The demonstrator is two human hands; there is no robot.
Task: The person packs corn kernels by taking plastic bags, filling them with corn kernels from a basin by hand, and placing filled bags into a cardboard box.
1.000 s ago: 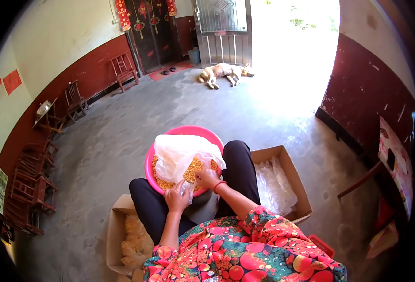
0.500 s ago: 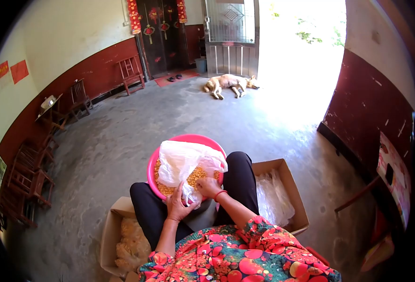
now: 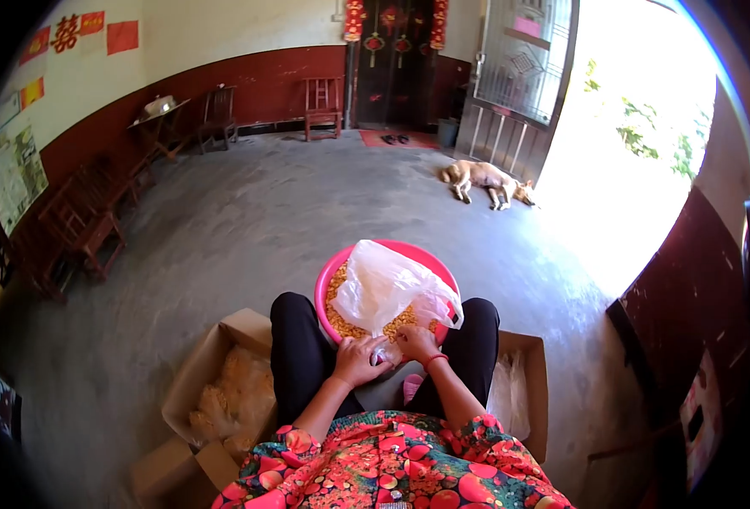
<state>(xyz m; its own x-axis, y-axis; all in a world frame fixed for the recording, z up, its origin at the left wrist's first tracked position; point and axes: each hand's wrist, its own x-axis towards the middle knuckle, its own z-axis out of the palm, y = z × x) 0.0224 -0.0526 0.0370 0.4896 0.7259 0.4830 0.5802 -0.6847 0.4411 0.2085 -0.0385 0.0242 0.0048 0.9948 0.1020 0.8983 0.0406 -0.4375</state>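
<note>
Between my knees sits a pink basin [image 3: 324, 288] of yellow-orange kernels [image 3: 338, 316], perhaps corn. Over much of it spreads a crumpled white plastic bag [image 3: 383, 284]. My left hand [image 3: 358, 360], at the basin's near rim, is closed around a small clear plastic bag [image 3: 385, 352]. Just right of that small bag, my right hand [image 3: 417, 343] is at the basin's near side, a red band on its wrist. Its fingers are curled together close to the bag's mouth; what they hold, if anything, is hidden.
An open cardboard box [image 3: 180, 399] with filled clear bags is by my left leg. Another box [image 3: 534, 382] with clear plastic is at my right. A dog [image 3: 485, 181] lies near the open metal door [image 3: 511, 76]. Wooden chairs [image 3: 86, 225] line the left wall.
The view has turned left. My right hand has come from the kernels to the small bag's mouth. My left hand still holds the small bag.
</note>
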